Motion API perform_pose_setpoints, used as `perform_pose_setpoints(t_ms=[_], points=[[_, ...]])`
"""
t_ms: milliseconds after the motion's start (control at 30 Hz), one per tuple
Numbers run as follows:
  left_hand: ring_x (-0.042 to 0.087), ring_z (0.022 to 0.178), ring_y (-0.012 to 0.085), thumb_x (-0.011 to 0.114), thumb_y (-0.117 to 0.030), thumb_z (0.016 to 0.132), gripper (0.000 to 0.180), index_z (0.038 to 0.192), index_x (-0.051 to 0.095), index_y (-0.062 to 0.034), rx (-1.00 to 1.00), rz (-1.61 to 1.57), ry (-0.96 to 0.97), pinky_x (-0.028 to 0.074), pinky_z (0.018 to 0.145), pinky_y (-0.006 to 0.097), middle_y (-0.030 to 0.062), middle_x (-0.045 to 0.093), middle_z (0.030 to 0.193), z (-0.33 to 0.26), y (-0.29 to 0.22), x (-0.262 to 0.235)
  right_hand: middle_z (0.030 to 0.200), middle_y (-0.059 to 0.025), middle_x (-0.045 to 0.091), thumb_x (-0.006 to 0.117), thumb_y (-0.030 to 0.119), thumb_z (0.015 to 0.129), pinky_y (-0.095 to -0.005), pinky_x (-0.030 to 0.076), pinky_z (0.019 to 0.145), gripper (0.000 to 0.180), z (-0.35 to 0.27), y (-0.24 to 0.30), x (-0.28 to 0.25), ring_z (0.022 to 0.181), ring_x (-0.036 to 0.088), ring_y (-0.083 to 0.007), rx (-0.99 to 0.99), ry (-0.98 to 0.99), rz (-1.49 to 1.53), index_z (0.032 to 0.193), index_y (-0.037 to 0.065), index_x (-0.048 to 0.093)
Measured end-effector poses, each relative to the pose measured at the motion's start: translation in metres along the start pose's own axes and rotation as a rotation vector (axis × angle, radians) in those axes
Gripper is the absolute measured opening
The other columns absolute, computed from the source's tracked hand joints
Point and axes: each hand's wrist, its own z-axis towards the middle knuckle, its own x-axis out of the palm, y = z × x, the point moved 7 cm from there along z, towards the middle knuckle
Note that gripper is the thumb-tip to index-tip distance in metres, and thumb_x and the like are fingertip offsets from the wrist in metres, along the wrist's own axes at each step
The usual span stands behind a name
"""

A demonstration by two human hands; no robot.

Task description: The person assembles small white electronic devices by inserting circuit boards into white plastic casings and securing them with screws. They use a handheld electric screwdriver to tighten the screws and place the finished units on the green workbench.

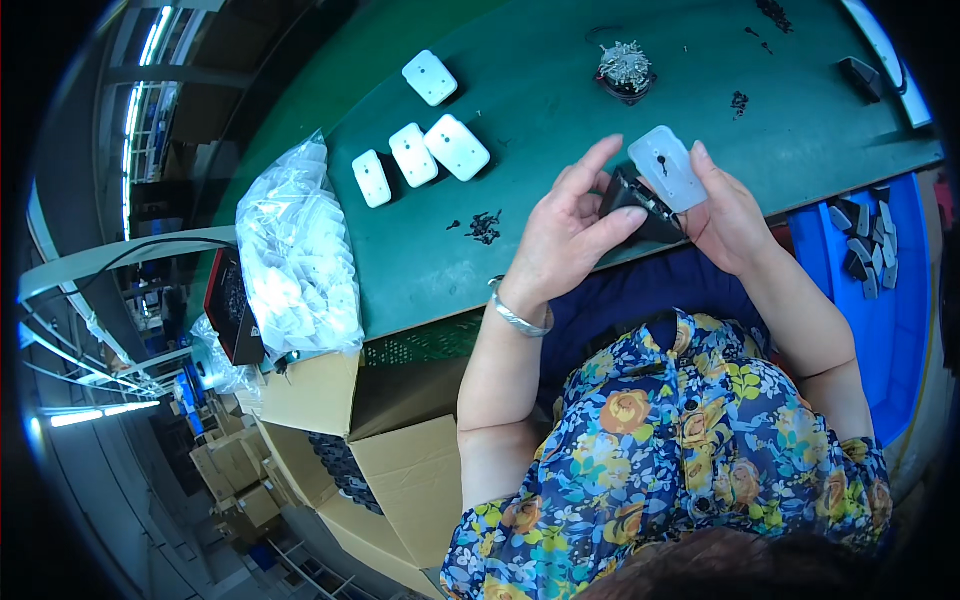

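Note:
Over the front edge of the green table, my left hand (580, 232) grips a black plastic casing (622, 194), its thumb pressed along the casing's side. My right hand (732, 218) holds a translucent white cover (682, 186) with rounded corners, thumb on its edge, tilted just above the casing. A small black piece sits at the middle of the cover. Fingers of both hands are partly hidden behind these two parts. Several similar white covers (458, 148) lie to the far left of my hands. Small black parts (484, 228) are heaped nearer to me.
A clear bag of white pieces (298, 250) rests at the table's left end. Farther back stands a pile of small screws (625, 68). A blue bin (908, 310) at the right holds black and grey parts. Below the table is an opened cardboard box (410, 480).

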Motion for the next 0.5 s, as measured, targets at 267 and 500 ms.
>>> perform_pose_setpoints(t_ms=[267, 500], points=[[0.054, 0.102, 0.0187, 0.070, 0.003, 0.067, 0.037, 0.102, 0.058, -0.0022, 0.210, 0.501, -0.023, 0.044, 0.088, 0.030, 0.0086, 0.052, 0.110, -0.014, -0.001, -0.026, 0.112, -0.0198, 0.054, 0.030, 0.031, 0.097, -0.0355, 0.049, 0.085, 0.043, -0.006, 0.017, -0.018, 0.102, 0.056, -0.0262, -0.120, -0.059, 0.020, 0.120, -0.004, 0.040], [0.054, 0.104, 0.0259, 0.068, 0.002, 0.066, 0.039, 0.103, 0.059, -0.0057, 0.320, 0.880, -0.133, 0.043, 0.088, 0.032, 0.0143, 0.055, 0.113, -0.014, -0.009, -0.025, 0.106, -0.0163, 0.056, 0.037, 0.024, 0.095, -0.0369, 0.050, 0.084, 0.035, -0.026, 0.013, -0.021, 0.097, 0.058, -0.0231, -0.093, -0.080, 0.043, 0.117, -0.004, 0.043]])
